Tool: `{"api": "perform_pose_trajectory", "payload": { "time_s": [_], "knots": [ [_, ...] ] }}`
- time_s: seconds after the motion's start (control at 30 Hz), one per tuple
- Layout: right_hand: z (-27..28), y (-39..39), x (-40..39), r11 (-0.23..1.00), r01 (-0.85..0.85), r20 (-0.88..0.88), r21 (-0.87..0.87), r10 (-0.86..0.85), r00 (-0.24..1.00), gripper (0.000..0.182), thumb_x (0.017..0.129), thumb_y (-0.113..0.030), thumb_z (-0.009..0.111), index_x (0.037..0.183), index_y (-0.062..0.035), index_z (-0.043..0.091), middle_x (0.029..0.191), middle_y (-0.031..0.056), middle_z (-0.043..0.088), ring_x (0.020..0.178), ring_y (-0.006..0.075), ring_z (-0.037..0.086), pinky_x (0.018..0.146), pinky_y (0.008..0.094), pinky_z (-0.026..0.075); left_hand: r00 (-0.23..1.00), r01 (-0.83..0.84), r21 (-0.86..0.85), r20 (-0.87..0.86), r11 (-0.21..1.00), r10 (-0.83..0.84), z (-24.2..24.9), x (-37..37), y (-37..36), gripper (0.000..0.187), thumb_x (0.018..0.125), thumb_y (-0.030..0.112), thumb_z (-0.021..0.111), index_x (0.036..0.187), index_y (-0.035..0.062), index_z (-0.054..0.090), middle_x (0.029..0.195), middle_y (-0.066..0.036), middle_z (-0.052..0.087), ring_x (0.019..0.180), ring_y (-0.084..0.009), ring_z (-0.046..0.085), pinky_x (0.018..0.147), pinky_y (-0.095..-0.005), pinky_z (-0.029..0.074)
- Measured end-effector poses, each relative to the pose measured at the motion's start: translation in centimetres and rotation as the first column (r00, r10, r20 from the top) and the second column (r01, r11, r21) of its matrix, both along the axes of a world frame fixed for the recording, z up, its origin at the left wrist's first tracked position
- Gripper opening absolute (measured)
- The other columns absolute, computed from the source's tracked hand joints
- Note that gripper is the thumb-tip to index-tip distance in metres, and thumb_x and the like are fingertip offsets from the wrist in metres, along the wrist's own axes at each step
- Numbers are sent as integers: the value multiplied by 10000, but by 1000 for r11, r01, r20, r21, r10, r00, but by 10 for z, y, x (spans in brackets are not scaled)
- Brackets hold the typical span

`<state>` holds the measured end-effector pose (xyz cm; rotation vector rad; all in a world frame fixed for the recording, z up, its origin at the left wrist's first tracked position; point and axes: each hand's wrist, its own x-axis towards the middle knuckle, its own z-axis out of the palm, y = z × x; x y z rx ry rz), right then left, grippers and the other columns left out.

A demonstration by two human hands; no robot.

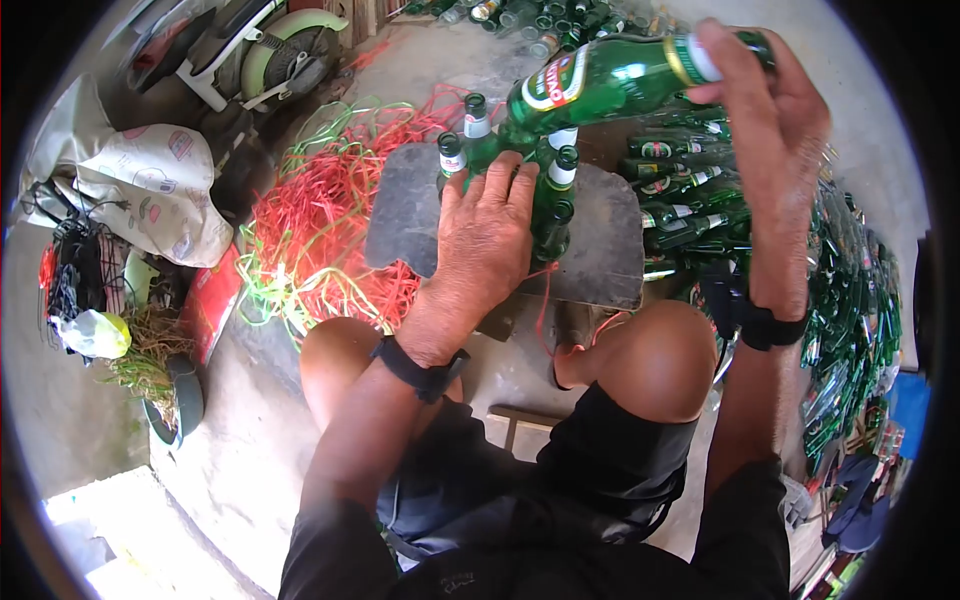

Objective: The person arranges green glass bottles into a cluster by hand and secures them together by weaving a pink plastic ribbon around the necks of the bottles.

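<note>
My right hand [765, 110] grips a green glass beer bottle [620, 82] by its neck. The bottle lies nearly sideways in the air, base to the left, with a red and white label. Below it, several green beer bottles [556, 190] stand upright in a tight cluster on a dark flat board [408, 205]. My left hand [487, 222] is closed over the near-left side of this cluster, its fingers reaching between the necks; the fingertips are partly hidden. A red plastic strand [546, 300] hangs from the cluster over the board's near edge.
A heap of red and green plastic strips [325, 215] lies left of the board. Many green bottles [850, 320] are piled on the right, and others [550, 22] at the far side. A scooter wheel [290, 58] and potted plant [178, 400] stand left. My knees flank the board's near side.
</note>
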<state>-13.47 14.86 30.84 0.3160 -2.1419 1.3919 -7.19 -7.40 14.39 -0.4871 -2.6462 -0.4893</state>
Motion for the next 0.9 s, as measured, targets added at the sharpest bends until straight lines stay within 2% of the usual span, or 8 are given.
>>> {"api": "perform_pose_trajectory", "payload": {
  "time_s": [0.07, 0.2, 0.23, 0.47, 0.6, 0.67, 0.73, 0.9],
  "knots": [
    [-11, -15, -8, 992, -85, 12, 89, 85, 996, 267, 973, -277, 749, 1054, -22, 751, 894, 25, 741, 747, 79, 681, 690, 219, 496, 1000, 2, -1, -7, 1000, -2, 0, 0, 0, 658, 810, 86, 705, 1438, 60, 510, 1467, -160, 512, 1294, -329, 585, 1124, -551, 381],
    [-24, -48, -8, 991, -14, 130, 132, -3, 992, 264, 962, -290, 767, 960, -28, 727, 778, 2, 718, 673, 57, 658, 593, 222, 484, 998, 2, 27, -66, 1000, 0, 1, 1, 3, 512, 827, 65, 644, 1333, -4, 612, 1373, -170, 576, 1171, -323, 633, 1109, -547, 393],
    [-37, -44, -20, 979, -43, 10, 198, 42, 999, 258, 965, -289, 764, 937, -36, 722, 716, -7, 696, 645, 45, 641, 559, 229, 476, 998, 4, 32, -57, 999, -3, 2, 1, 2, 515, 825, 63, 644, 1334, -6, 612, 1369, -173, 579, 1170, -324, 634, 1108, -548, 394],
    [-54, -64, -26, 957, -56, 27, 285, 50, 998, 237, 948, -246, 778, 913, -25, 699, 630, -1, 636, 565, 29, 511, 514, 247, 405, 998, 19, 41, -67, 999, -17, 1, -1, 1, 534, 812, 60, 651, 1340, -6, 607, 1367, -182, 582, 1159, -324, 640, 1108, -549, 395],
    [-72, -66, -38, 964, -202, 105, 173, 186, 977, 260, 931, -273, 788, 923, -34, 686, 580, -7, 577, 534, 37, 464, 486, 277, 380, 999, 14, 25, -48, 1000, -13, 4, 0, 1, 538, 809, 55, 650, 1341, -7, 604, 1384, -184, 580, 1163, -327, 640, 1109, -548, 396],
    [-71, -65, -40, 936, -106, 111, 335, 72, 991, 285, 920, -302, 794, 931, -41, 679, 566, 3, 559, 516, 63, 460, 480, 303, 378, 999, 19, 22, -43, 1000, -18, 5, 0, 1, 537, 809, 54, 649, 1340, -7, 603, 1389, -185, 579, 1165, -328, 639, 1110, -548, 395],
    [-79, -66, -50, 889, -12, -73, 457, 52, 996, 302, 908, -315, 798, 924, -40, 674, 572, 37, 572, 511, 95, 479, 486, 318, 397, 999, 6, 16, -34, 1000, -6, 5, 0, 2, 545, 805, 54, 652, 1344, -7, 599, 1399, -188, 576, 1169, -331, 638, 1112, -549, 394],
    [-89, -68, -56, 884, -37, -50, 465, 68, 996, 338, 898, -323, 801, 842, -28, 645, 577, 70, 595, 513, 123, 508, 497, 337, 429, 1000, 7, 5, 23, 1000, -7, 6, 0, 1, 620, 790, 56, 685, 1395, 16, 553, 1428, -184, 546, 1258, -335, 585, 1122, -547, 382]
  ]
}}
